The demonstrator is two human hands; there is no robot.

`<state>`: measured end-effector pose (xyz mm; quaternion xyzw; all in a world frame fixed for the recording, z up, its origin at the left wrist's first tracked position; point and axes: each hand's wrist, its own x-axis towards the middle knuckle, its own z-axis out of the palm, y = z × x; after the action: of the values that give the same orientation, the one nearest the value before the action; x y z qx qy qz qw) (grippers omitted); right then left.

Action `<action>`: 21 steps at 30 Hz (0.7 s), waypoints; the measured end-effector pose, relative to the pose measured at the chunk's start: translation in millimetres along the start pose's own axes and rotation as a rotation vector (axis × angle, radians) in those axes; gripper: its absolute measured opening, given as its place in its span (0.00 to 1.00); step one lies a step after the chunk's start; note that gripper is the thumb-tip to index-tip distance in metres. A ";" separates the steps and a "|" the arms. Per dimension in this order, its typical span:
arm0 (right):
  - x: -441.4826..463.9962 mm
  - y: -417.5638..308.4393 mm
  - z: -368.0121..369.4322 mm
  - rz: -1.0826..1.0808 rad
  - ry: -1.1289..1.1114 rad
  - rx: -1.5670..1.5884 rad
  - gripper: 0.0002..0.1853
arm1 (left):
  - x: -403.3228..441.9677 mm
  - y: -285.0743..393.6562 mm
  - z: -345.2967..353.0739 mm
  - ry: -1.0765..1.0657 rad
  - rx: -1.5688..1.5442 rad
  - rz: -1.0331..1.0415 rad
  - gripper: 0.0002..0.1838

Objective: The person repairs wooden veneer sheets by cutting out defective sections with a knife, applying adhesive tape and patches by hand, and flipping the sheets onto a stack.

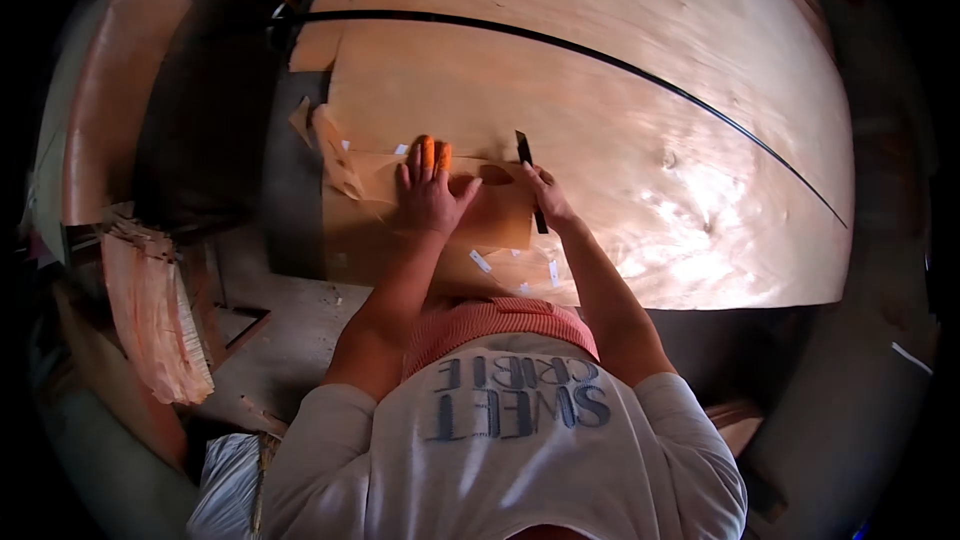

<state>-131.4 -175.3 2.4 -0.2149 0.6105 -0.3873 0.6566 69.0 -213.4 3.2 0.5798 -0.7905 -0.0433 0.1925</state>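
Left hand (pixel 432 204) lies open, fingers spread, on the thin sheet piece (pixel 495 224); right hand (pixel 553 200) is closed around a dark flat tool (pixel 524 147).
Tool is at the piece's right edge — steady palm pressure should help. Torn scraps (pixel 335 155) at left may catch — the long black strip (pixel 600 55) lies beyond, well apart.

shirt (pixel 500 480) wht w/ blue-gry lettering (pixel 518 412); waist cloth (pixel 495 318) pink-striped; tool (pixel 523 148) blk; l hand (pixel 431 200) part orange.
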 end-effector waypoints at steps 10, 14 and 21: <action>4.8 -3.0 -6.9 -0.018 -0.075 -0.086 0.29 | -38.3 -64.5 -69.6 -0.392 -0.068 0.553 0.19; 5.1 -0.5 -8.7 -0.049 -0.084 -0.039 0.30 | -1.6 -60.5 -83.8 -0.417 -0.172 0.255 0.11; 11.0 3.1 -14.7 -0.028 -0.237 0.140 0.35 | 172.5 -63.8 -69.1 -0.233 -0.255 -0.074 0.12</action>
<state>-145.4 -179.1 -9.3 -0.2214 0.4972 -0.4099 0.7320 107.2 -384.4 92.1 0.5705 -0.7737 -0.2170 0.1699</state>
